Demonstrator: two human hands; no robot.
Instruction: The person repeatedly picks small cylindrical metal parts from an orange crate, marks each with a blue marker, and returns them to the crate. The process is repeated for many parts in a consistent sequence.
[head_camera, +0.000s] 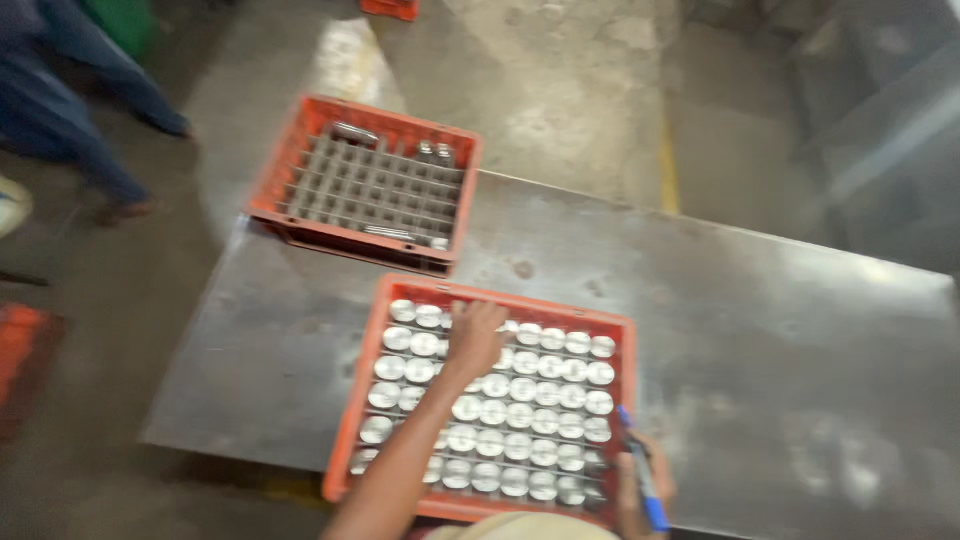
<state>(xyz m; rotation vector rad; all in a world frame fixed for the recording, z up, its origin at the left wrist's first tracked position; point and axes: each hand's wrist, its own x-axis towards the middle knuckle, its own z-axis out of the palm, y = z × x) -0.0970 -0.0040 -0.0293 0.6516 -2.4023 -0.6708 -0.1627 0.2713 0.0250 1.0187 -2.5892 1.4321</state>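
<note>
Dozens of shiny metal discs (520, 388) look heavy and slick; left hand (474, 336) fingers pinch one's rim, right hand (645, 487) fingers grip a blue pen (642, 478).

A second orange crate (365, 180) with a grey divider grid, nearly bare, sits at the metal table's (760, 330) far left corner. A person's blue-clad legs (70, 100) stand far left on the concrete floor (560, 90).

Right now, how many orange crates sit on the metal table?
2: the near crate full of shiny round metal parts, and the far crate at the table's back-left corner, mostly empty.
</note>
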